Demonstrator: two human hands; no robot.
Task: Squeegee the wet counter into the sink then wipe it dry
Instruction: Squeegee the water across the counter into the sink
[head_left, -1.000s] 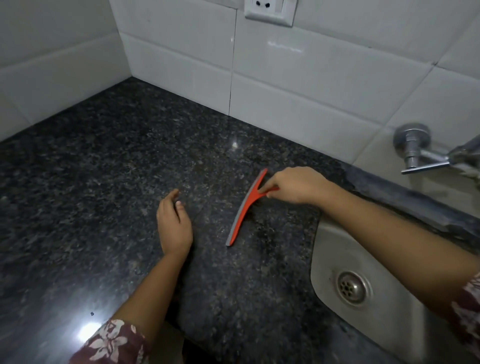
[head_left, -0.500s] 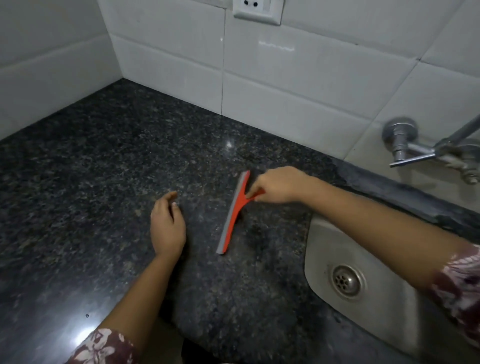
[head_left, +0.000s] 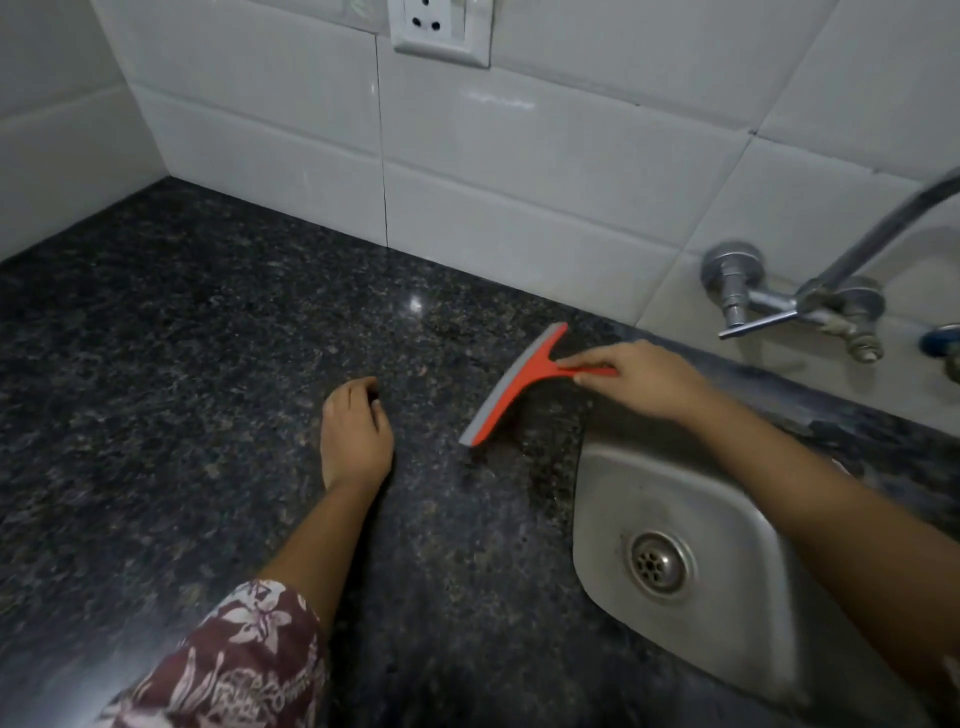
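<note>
An orange squeegee (head_left: 514, 384) with a grey rubber blade lies slanted on the dark speckled granite counter (head_left: 182, 364), just left of the steel sink (head_left: 727, 525). My right hand (head_left: 644, 379) grips its orange handle from the right, fingers closed round it. The blade edge touches the counter near the sink's left rim. My left hand (head_left: 356, 431) rests on the counter to the left of the squeegee, fingers curled down, holding nothing. The sink's drain (head_left: 660, 564) is visible.
White tiled walls stand behind and to the left of the counter, with a socket (head_left: 441, 28) on the back wall. A metal tap (head_left: 795, 301) juts from the wall above the sink. A blue object (head_left: 943, 340) shows at the right edge.
My right hand has drawn the squeegee toward the sink, so more of the handle shows and the blade sits closer to the rim. The left hand has stayed put; the camera shifted.
</note>
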